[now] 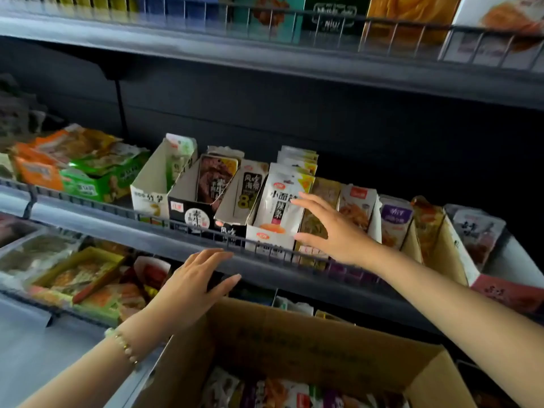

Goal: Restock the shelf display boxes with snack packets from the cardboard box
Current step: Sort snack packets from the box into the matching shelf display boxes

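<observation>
Snack packets [294,391] are lying in the cardboard box [309,351] below both hands; right hand [329,228], fingers spread, is touching white packets [281,201] in a display box [269,240], left hand [195,281] hovering empty beside the shelf rail [147,222].

A dark grey metal upper shelf [265,58] carries tall printed cartons behind a thin wire rail [323,25] (their labels are too blurred to read). Lower left, a tilted tray of orange and yellow flat packs [79,275] sits beside a pale blank price strip [23,316].
</observation>
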A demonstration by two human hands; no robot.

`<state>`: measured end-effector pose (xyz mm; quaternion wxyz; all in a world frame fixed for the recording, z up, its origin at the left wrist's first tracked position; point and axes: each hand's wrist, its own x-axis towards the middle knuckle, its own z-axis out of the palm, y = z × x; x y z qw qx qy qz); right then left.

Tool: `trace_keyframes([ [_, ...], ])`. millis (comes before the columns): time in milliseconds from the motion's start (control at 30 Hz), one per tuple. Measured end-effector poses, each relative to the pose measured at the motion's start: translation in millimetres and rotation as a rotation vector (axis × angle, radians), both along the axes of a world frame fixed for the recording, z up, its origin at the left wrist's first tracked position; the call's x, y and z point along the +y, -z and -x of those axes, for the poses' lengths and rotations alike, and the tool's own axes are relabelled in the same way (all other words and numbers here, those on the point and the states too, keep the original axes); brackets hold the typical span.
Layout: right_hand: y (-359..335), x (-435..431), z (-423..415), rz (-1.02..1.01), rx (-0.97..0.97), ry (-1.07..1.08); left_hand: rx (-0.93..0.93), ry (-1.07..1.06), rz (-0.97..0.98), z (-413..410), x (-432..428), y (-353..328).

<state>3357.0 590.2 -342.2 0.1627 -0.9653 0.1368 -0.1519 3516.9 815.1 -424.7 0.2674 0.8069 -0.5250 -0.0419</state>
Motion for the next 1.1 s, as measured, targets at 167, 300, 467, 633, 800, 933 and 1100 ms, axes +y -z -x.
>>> trace_keyframes([
  [167, 61.2, 56.4, 39.5, -0.202, 0.189, -0.087, 0.061, -0.034, -0.120, 14.4, 74.3, 51.3],
  [300, 126.4, 91.5, 53.7, -0.365, 0.337, -0.117, 0.184, -0.082, -0.145, 32.0, 103.9, 69.3],
  [467, 202.6, 123.4, 54.6, -0.555, 0.487, -0.061, 0.281, -0.121, -0.035, 47.0, 107.7, 72.7],
  [633, 247.3, 146.6, 52.4, -0.882, 0.595, 0.091, 0.280, -0.140, -0.011, 48.7, 105.7, 75.8],
  [800, 265.1, 171.2, 38.3, -0.977, 0.458, 0.149, 0.257, -0.157, -0.010, 50.7, 106.3, 76.6],
  [933, 284.0, 184.1, 38.2, -1.035, 0.513, 0.194, 0.256, -0.153, -0.002, 51.6, 106.7, 76.6],
  [1100, 300.8, 187.1, 44.1, -0.985, 0.525, 0.283, 0.255, -0.149, -0.006, 51.8, 105.4, 76.4],
])
